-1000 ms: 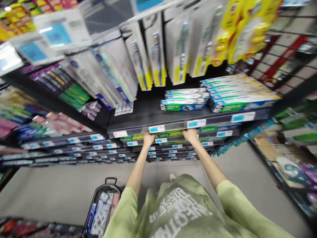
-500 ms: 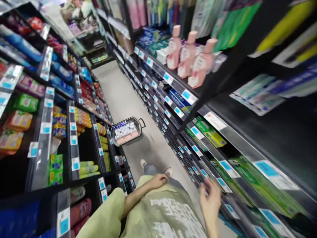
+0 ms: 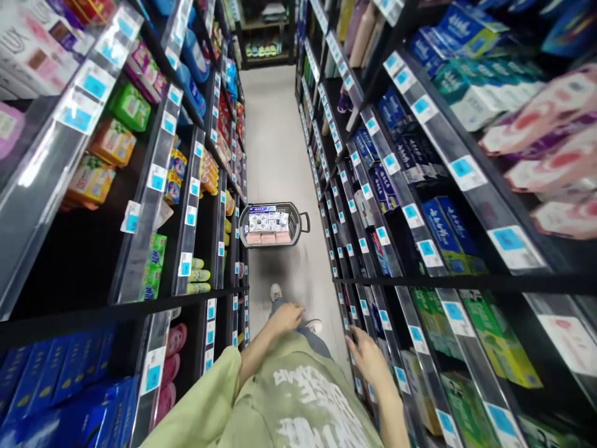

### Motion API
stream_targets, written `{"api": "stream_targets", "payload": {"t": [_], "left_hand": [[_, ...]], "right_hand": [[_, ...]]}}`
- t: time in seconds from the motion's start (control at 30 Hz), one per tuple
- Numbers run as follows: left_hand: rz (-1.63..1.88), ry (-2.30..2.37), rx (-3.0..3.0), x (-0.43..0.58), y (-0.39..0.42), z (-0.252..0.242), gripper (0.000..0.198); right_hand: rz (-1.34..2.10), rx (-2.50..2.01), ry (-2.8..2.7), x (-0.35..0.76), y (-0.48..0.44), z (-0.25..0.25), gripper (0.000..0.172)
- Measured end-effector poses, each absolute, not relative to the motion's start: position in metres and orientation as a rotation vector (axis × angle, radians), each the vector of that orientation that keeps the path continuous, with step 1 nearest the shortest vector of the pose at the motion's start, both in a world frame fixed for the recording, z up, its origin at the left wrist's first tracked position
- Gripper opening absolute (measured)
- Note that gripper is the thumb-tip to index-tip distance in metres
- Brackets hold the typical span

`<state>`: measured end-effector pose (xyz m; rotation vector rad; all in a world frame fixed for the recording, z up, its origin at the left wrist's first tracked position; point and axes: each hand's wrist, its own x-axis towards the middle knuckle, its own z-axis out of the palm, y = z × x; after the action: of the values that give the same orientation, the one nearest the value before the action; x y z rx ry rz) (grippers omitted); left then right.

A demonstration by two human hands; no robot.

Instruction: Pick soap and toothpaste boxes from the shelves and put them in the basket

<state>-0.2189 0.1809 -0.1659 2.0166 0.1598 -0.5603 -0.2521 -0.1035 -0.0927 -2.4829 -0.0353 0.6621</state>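
Note:
My left hand [image 3: 287,317] hangs in front of my shirt, its fingers loosely stretched and holding nothing. Beside the right-hand shelves, my right hand [image 3: 369,356] is spread with nothing in it; whether its fingertips touch the shelf edge I cannot tell. Ahead of my feet a dark shopping basket [image 3: 293,227] stands on the aisle floor, its handle [image 3: 306,222] to the right. In it lie white patterned packs [image 3: 267,221] and a row of pink packs [image 3: 268,238]. Green and yellow toothpaste-like boxes [image 3: 499,339] fill shelves right of my right hand.
Shelves with price tags [image 3: 156,179] run along both sides of a narrow aisle floor [image 3: 273,134]. Pink bottles [image 3: 545,118] stand on the upper right shelf. Soap packs [image 3: 114,142] and blue boxes [image 3: 56,379] are at left. Another shelf [image 3: 265,61] closes the far end.
My view has turned to the right and levelled along the aisle, so the pink bottles now sit at the far right. My right hand has shifted left in view with its fingers more spread.

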Motion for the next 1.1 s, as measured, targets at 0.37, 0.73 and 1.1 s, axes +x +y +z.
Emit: {"api": "stream_targets", "payload": {"t": [0.37, 0.73, 1.1], "left_hand": [[-1.142, -0.032, 2.477, -0.195, 0.316, -0.168, 0.028], [-1.01, 0.182, 2.603, -0.149, 0.386, -0.16, 0.034], [-1.14, 0.199, 2.457, -0.127, 0.288, -0.165, 0.034]], "right_hand": [[1.093, -2.426, -0.395, -0.172, 0.035, -0.083, 0.053], [1.19, -2.43, -0.556, -0.122, 0.061, -0.088, 0.046], [1.246, -2.371, -0.745, -0.032, 0.032, -0.101, 0.045]]}}
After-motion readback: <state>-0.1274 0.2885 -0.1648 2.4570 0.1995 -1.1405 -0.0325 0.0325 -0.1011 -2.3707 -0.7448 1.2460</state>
